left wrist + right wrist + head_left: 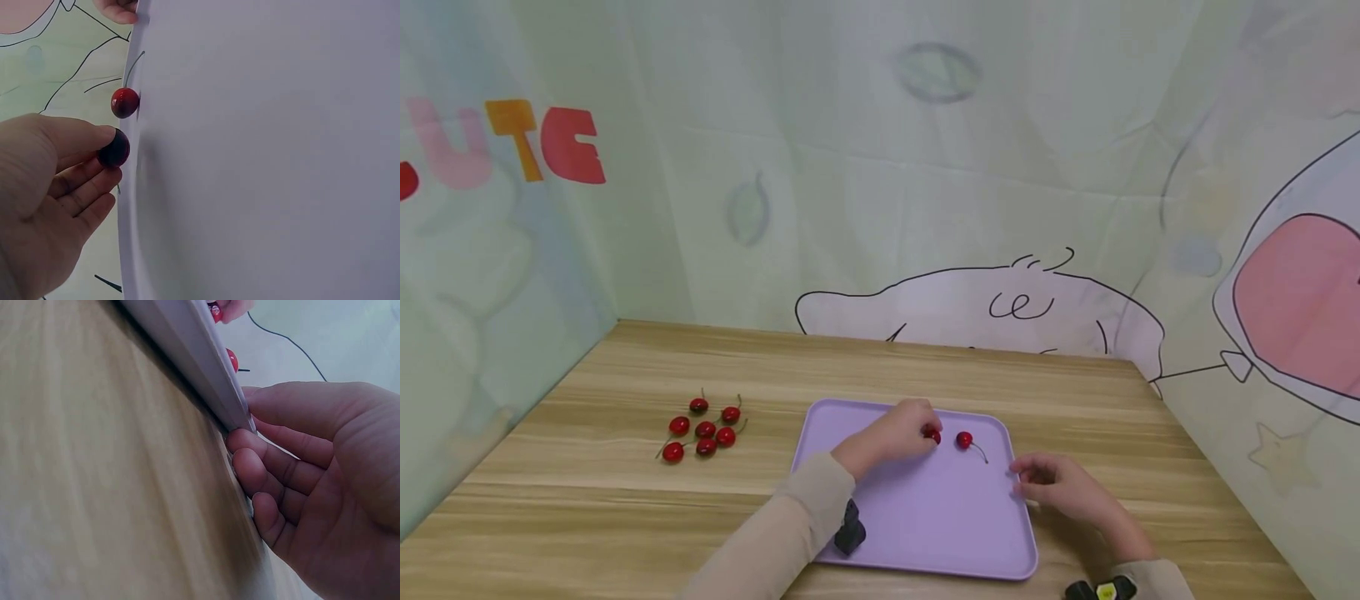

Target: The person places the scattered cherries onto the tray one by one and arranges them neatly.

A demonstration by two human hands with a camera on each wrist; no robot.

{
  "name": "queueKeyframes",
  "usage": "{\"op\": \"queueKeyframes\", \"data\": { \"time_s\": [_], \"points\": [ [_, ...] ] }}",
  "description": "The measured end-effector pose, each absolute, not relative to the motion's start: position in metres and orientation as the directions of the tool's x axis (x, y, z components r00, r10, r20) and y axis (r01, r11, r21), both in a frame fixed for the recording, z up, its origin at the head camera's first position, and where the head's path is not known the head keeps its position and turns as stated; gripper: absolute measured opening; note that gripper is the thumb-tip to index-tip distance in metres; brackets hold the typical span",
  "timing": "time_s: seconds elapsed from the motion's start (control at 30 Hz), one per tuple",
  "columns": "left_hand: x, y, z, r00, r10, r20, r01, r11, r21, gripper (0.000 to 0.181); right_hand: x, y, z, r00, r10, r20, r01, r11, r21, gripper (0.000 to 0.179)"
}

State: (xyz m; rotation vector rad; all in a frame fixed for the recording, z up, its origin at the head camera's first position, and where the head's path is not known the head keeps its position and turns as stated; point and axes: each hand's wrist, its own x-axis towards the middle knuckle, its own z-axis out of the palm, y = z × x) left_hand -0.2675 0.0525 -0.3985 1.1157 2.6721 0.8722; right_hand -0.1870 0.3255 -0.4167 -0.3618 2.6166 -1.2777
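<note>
My left hand [895, 432] reaches over the purple tray [925, 517] and pinches a red cherry [114, 150] between thumb and fingers, near the tray's far side. Another cherry [964, 440] with a curved stem lies on the tray just to the right of it. At the tray's right edge is my right hand [1063, 487]. Its thumb lies on one side of the rim and its curled fingers [250, 467] on the other, holding the edge.
Several cherries with stems lie in a loose group [705, 430] on the wooden table [587, 500], left of the tray. A printed curtain [865, 208] stands behind the table and along both sides.
</note>
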Motion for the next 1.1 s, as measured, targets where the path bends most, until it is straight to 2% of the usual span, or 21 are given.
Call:
{"op": "queueKeyframes", "data": {
  "time_s": [0.23, 1.1],
  "points": [
    [-0.2666, 0.0549, -0.4019, -0.708, 0.695, 0.125, 0.645, 0.564, 0.515, 0.012, -0.1864, 0.3253, -0.4163, -0.949, -0.304, -0.085, -0.119, 0.594, -0.796, 0.032],
    [-0.2669, 0.0569, -0.4057, -0.733, 0.671, 0.110, 0.621, 0.595, 0.511, 0.016, -0.1851, 0.3247, -0.4158, -0.955, -0.285, -0.088, -0.107, 0.602, -0.791, 0.032]
  ]
}}
